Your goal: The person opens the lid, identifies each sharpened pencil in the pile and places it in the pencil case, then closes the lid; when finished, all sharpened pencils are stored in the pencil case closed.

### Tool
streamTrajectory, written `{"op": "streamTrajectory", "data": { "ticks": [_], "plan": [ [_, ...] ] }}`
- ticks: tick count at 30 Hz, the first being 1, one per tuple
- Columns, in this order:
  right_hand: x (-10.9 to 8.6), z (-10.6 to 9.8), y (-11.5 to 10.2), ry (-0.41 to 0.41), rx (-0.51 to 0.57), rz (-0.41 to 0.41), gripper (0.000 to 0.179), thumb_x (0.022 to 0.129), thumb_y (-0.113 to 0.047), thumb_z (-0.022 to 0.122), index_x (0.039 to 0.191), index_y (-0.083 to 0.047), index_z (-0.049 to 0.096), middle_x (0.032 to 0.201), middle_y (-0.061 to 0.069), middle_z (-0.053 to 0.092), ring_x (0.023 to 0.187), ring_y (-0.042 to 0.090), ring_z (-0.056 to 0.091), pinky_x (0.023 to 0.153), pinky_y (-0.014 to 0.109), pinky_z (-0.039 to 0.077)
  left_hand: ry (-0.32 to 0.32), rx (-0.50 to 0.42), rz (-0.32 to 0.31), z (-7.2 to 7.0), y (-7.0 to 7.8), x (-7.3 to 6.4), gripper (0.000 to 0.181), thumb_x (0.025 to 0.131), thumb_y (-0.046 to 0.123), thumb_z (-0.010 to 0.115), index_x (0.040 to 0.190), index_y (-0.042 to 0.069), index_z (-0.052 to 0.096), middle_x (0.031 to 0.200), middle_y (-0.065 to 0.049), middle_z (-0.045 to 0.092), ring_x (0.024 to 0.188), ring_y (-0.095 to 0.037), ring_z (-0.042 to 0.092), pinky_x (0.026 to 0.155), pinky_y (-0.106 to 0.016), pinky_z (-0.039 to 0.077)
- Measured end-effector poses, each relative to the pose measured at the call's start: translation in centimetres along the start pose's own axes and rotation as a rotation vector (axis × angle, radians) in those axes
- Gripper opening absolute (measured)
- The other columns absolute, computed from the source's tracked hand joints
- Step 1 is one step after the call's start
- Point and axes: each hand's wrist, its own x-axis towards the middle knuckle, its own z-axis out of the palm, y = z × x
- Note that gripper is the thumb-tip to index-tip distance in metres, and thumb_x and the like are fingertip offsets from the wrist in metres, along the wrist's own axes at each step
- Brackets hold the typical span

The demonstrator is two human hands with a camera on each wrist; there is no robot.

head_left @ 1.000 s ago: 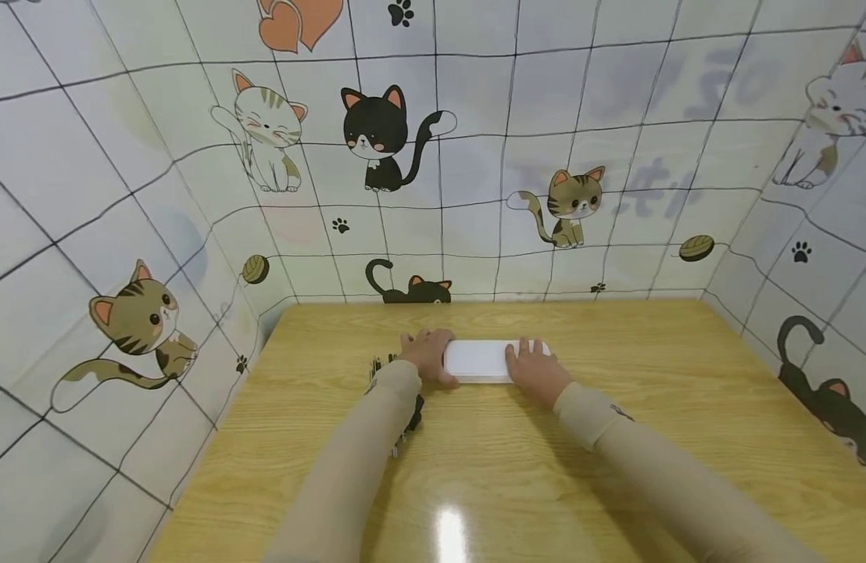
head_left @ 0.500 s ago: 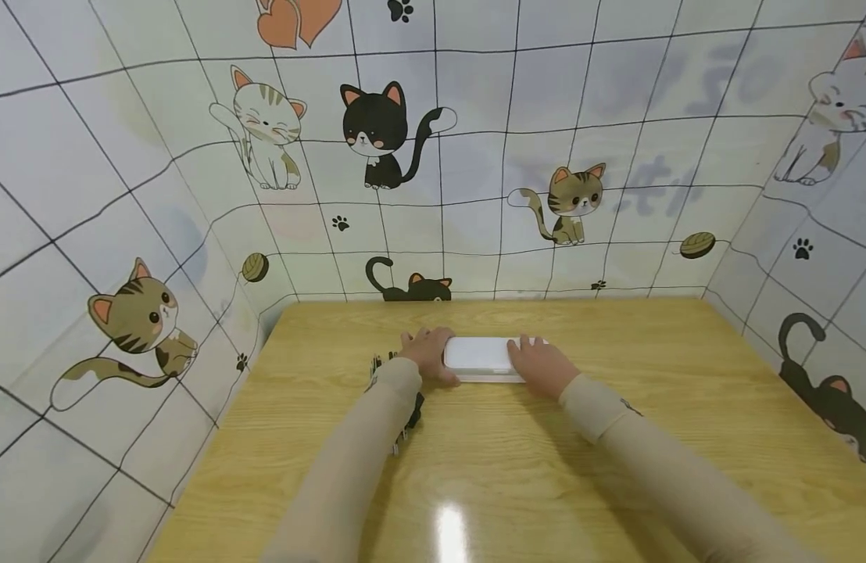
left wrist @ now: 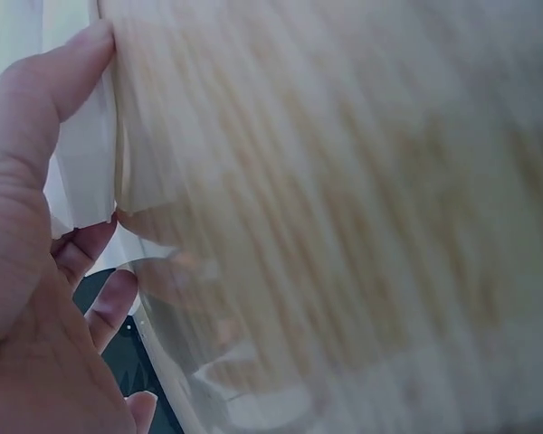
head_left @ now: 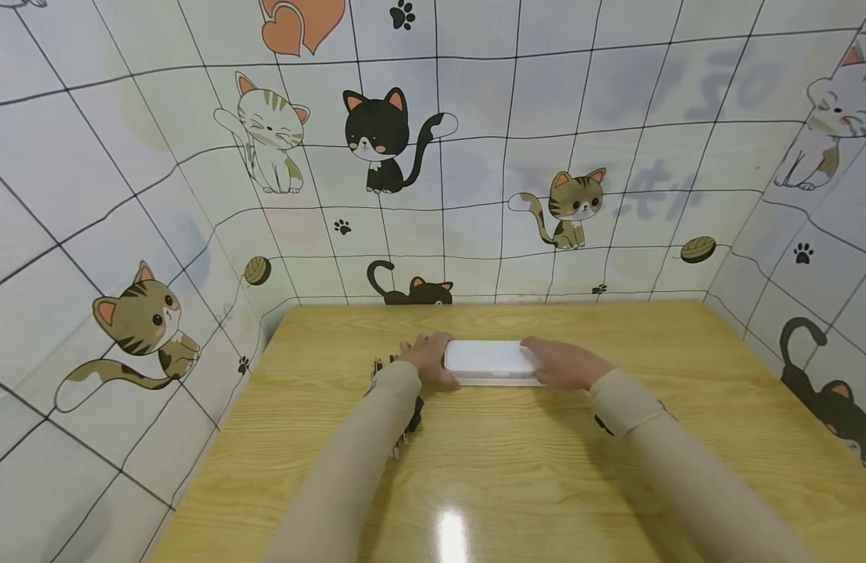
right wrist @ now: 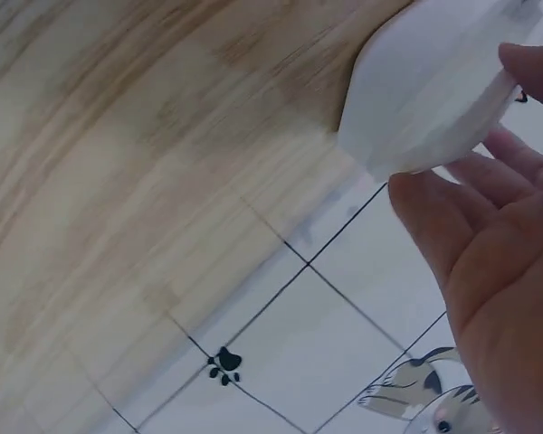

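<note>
A long white box with rounded corners lies crosswise near the back of the table. My left hand grips its left end, thumb on the near side. In the left wrist view the thumb and fingers of that hand bend around the white wall. My right hand holds the right end of the box's upper part, below which a thin paler edge runs along the front. The right wrist view shows the thumb and fingers of this hand pinching the white rim; the box's inside is hidden.
Several thin dark items with pale tips lie on the wooden table, partly hidden under the left forearm. A small dark piece shows beside the right cuff. Cat-patterned sheeting encloses the back and sides.
My right hand has shifted right, from lying over the box's top to holding its right end. More of the box's front layer shows now. The left hand stays where it was.
</note>
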Motion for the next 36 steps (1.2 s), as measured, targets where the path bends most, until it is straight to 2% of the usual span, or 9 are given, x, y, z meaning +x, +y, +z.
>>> {"op": "streamTrajectory", "data": {
  "ticks": [3, 6, 11, 14, 18, 21, 26, 31, 36],
  "plan": [
    [-0.1, -0.3, 0.6, -0.037, 0.095, 0.026, 0.054, 0.103, -0.021, 0.06, 0.144, 0.011, 0.045, 0.144, 0.03, 0.051, 0.132, 0.046, 0.05, 0.11, 0.057, 0.039, -0.005, -0.01, -0.011, 0.0, -0.3, 0.0, 0.1, 0.066, 0.051, 0.094, 0.15, 0.028, 0.043, 0.145, 0.009, 0.051, 0.131, -0.022, 0.041, 0.101, -0.052, 0.027],
    [-0.1, -0.5, 1.2, -0.03, 0.185, 0.042, 0.054, 0.106, -0.026, 0.055, 0.145, 0.011, 0.045, 0.148, 0.031, 0.046, 0.137, 0.049, 0.042, 0.112, 0.061, 0.034, 0.0, -0.018, -0.004, -0.1, -0.4, -0.1, 0.099, 0.066, 0.051, 0.094, 0.148, 0.028, 0.044, 0.141, 0.01, 0.053, 0.13, -0.022, 0.042, 0.1, -0.052, 0.027],
    [0.4, -0.3, 2.1, 0.027, 0.334, 0.079, 0.049, 0.108, -0.027, 0.051, 0.145, 0.006, 0.049, 0.147, 0.028, 0.049, 0.136, 0.048, 0.044, 0.11, 0.062, 0.036, 0.012, -0.049, 0.005, -0.3, -0.7, -0.5, 0.099, 0.064, 0.05, 0.095, 0.148, 0.029, 0.046, 0.135, 0.01, 0.056, 0.124, -0.02, 0.044, 0.1, -0.051, 0.027],
    [0.7, -0.2, 2.5, 0.064, 0.406, 0.102, 0.048, 0.109, -0.028, 0.048, 0.144, 0.004, 0.051, 0.145, 0.027, 0.051, 0.135, 0.048, 0.045, 0.11, 0.062, 0.036, 0.008, -0.066, -0.009, -0.4, -0.8, -0.6, 0.105, 0.062, 0.052, 0.096, 0.15, 0.029, 0.043, 0.136, 0.008, 0.055, 0.125, -0.02, 0.044, 0.1, -0.051, 0.028],
    [1.1, -0.3, 2.9, 0.129, 0.452, 0.141, 0.049, 0.111, -0.032, 0.043, 0.141, 0.004, 0.054, 0.142, 0.026, 0.054, 0.133, 0.049, 0.046, 0.109, 0.063, 0.036, -0.021, -0.083, -0.045, -0.6, -0.7, -0.9, 0.119, 0.063, 0.055, 0.094, 0.158, 0.027, 0.027, 0.145, 0.004, 0.049, 0.136, -0.024, 0.038, 0.104, -0.055, 0.028],
    [1.5, -0.4, 3.1, 0.147, 0.467, 0.182, 0.053, 0.111, -0.036, 0.039, 0.141, 0.005, 0.053, 0.142, 0.028, 0.053, 0.134, 0.05, 0.045, 0.11, 0.064, 0.034, -0.034, -0.091, -0.066, -0.6, -0.4, -1.0, 0.125, 0.065, 0.055, 0.093, 0.16, 0.023, 0.018, 0.15, 0.003, 0.046, 0.142, -0.026, 0.033, 0.108, -0.057, 0.025],
    [2.3, -0.9, 3.2, 0.141, 0.5, 0.266, 0.061, 0.112, -0.041, 0.031, 0.147, 0.006, 0.045, 0.147, 0.031, 0.046, 0.137, 0.051, 0.04, 0.113, 0.064, 0.031, -0.028, -0.076, -0.081, -0.2, -0.4, -0.5, 0.127, 0.065, 0.055, 0.093, 0.161, 0.02, 0.016, 0.151, 0.003, 0.044, 0.144, -0.024, 0.032, 0.113, -0.057, 0.019],
    [3.2, -1.7, 3.4, 0.148, 0.528, 0.317, 0.063, 0.112, -0.042, 0.028, 0.149, 0.007, 0.04, 0.151, 0.032, 0.04, 0.14, 0.051, 0.035, 0.115, 0.063, 0.028, -0.009, -0.08, -0.063, 0.3, -0.8, -0.1, 0.13, 0.063, 0.058, 0.093, 0.161, 0.02, 0.016, 0.153, 0.001, 0.044, 0.144, -0.026, 0.032, 0.114, -0.061, 0.016],
    [4.0, -2.4, 3.4, 0.135, 0.67, 0.368, 0.069, 0.111, -0.046, 0.028, 0.153, 0.008, 0.03, 0.153, 0.034, 0.033, 0.139, 0.051, 0.036, 0.113, 0.062, 0.033, 0.001, -0.076, -0.044, 0.3, -0.7, -0.2, 0.132, 0.062, 0.062, 0.091, 0.162, 0.02, 0.014, 0.149, 0.002, 0.046, 0.144, -0.026, 0.032, 0.115, -0.062, 0.017]
  ]
}}
